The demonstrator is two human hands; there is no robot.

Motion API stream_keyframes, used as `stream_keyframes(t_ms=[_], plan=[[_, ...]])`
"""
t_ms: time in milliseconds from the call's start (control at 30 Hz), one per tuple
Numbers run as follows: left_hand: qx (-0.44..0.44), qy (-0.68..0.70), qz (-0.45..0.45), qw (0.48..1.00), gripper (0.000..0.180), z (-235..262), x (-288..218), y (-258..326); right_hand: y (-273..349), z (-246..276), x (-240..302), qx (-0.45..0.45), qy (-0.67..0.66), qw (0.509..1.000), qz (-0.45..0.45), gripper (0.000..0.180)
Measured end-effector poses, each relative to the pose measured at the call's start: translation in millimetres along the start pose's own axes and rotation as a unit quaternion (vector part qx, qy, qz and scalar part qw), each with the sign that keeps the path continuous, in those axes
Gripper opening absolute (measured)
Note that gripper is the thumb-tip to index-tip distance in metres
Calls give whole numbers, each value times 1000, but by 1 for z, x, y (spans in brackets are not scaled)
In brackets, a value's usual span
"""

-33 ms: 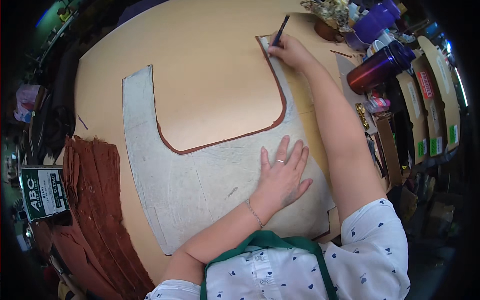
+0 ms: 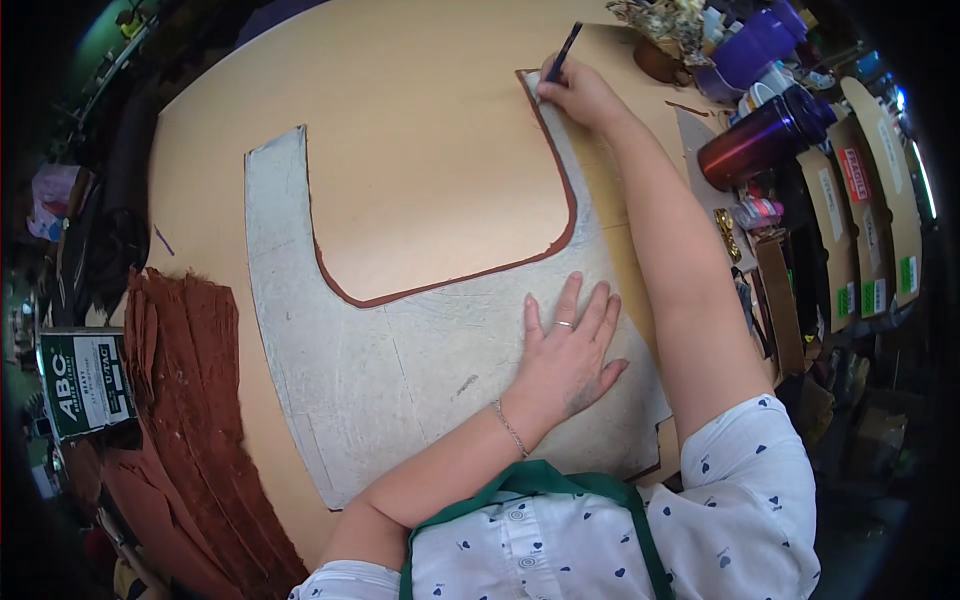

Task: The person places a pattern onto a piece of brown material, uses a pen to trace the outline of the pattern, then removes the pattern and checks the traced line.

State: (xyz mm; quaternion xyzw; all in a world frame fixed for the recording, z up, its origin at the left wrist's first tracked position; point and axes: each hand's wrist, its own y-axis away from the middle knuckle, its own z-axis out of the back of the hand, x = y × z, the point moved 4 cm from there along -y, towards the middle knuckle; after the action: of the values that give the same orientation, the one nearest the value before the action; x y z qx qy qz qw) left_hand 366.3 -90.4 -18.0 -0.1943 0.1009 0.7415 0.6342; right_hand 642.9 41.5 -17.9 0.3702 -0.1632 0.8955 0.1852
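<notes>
A large pale grey U-shaped template lies flat on the tan table. Reddish-brown material shows from under it as a narrow border along the inner curve, and a bit more peeks out at the lower right. My left hand rests open on the template's right part, fingers spread and palm down. At the far tip of the right arm of the U, my right hand is closed around a dark pen, held upright and leaning right. My fingers hide the pen's lower end.
Rough reddish-brown sheets are stacked at the left, beside a green and white can. At the right stand a purple-red tumbler, a purple container and cardboard boxes. A thin purple strip lies at the left.
</notes>
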Motion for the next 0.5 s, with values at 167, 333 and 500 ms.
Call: stream_keyframes(t_ms=[167, 333, 500], plan=[[-20, 7, -11, 1000, 65, -2, 1, 1, -36, -7, -21, -131, 15, 991, -27, 26], [-21, 12, -5, 1000, 63, -1, 5, 2, 7, -5, -19, -221, -274, 935, -40, 21], [-15, 12, -2, 1000, 59, 0, 5, 3, 98, 21, -11, -231, -353, 890, -174, 16]])
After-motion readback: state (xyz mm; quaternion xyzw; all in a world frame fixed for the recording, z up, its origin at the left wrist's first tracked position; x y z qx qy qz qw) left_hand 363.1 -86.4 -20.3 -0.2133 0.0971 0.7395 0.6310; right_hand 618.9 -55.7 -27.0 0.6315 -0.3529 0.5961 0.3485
